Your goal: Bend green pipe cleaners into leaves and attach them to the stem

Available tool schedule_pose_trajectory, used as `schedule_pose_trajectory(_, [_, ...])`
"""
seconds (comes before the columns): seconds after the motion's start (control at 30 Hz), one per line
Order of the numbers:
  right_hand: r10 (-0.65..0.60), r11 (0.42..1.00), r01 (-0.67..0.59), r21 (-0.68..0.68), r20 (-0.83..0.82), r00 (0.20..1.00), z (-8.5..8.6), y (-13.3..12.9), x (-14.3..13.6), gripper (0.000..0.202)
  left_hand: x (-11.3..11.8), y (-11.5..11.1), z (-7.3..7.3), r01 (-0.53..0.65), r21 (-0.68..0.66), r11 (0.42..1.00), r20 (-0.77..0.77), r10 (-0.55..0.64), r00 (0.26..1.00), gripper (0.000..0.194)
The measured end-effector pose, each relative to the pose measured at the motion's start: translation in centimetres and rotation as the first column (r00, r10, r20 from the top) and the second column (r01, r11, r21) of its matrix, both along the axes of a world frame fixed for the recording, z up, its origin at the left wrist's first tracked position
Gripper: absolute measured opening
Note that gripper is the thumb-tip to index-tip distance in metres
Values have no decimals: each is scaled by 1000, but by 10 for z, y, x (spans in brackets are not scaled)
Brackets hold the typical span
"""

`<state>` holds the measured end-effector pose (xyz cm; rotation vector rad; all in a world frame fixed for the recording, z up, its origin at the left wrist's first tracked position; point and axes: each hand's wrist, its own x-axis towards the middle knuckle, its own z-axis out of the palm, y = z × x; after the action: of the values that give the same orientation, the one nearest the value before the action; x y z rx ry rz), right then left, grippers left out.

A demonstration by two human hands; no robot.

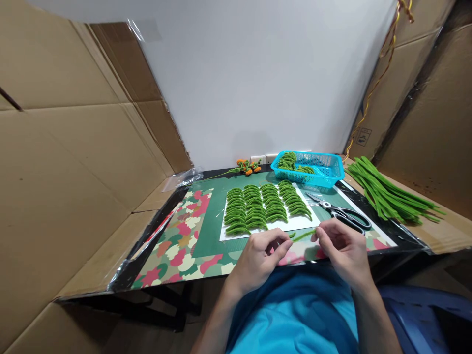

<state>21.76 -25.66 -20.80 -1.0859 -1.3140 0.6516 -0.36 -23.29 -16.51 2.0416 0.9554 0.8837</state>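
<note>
Between my two hands, above the table's front edge, stretches a short green pipe cleaner (303,236). My left hand (266,250) pinches one end of it between thumb and fingers. At the other end, my right hand (341,244) is closed on it with thumb and fingertips. Just beyond, a white sheet (230,238) carries several rows of curved green pipe-cleaner pieces (255,206) in columns. Scissors (337,211) with black-and-white handles lie to the right of the sheet, close to my right hand.
A blue plastic basket (328,181) at the back holds more curved green pieces (289,161). Long green pipe cleaners (391,194) lie bundled at the right. Orange flowers (249,167) on a green stem lie at the back. Cardboard walls (73,162) flank the table.
</note>
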Motion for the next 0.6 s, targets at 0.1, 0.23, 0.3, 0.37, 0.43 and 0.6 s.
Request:
schedule_pose_trajectory(0.1, [-14, 1000, 13, 2, 16, 1000, -2, 0, -2, 31, 0, -1, -2, 16, 54, 998, -11, -15, 1000, 23])
schedule_pose_trajectory(0.23, [-24, 1000, 24, -5, 9, 1000, -3, 1, -4, 31, 0, -1, -2, 4, 47, 999, 7, -4, 1000, 22])
schedule_pose_trajectory(0.3, [-36, 999, 36, -5, 7, 999, -3, 2, -6, 31, 0, -1, -2, 1, 16, 1000, 6, -1, 1000, 23])
schedule_pose_trajectory(0.37, [-62, 998, 62, -4, 35, 997, -3, 3, -7, 30, 1, 0, 0, 0, -20, 1000, 1, 0, 1000, 25])
schedule_pose_trajectory(0.43, [-100, 995, 100, 4, 92, 991, -4, 3, -9, 29, 1, 0, 1, -3, -56, 998, 4, 3, 1000, 26])
schedule_pose_trajectory(0.6, [-207, 978, 196, 72, 192, 959, -4, 5, -16, 27, 1, 0, 2, -14, -84, 996, 27, 16, 1000, 26])
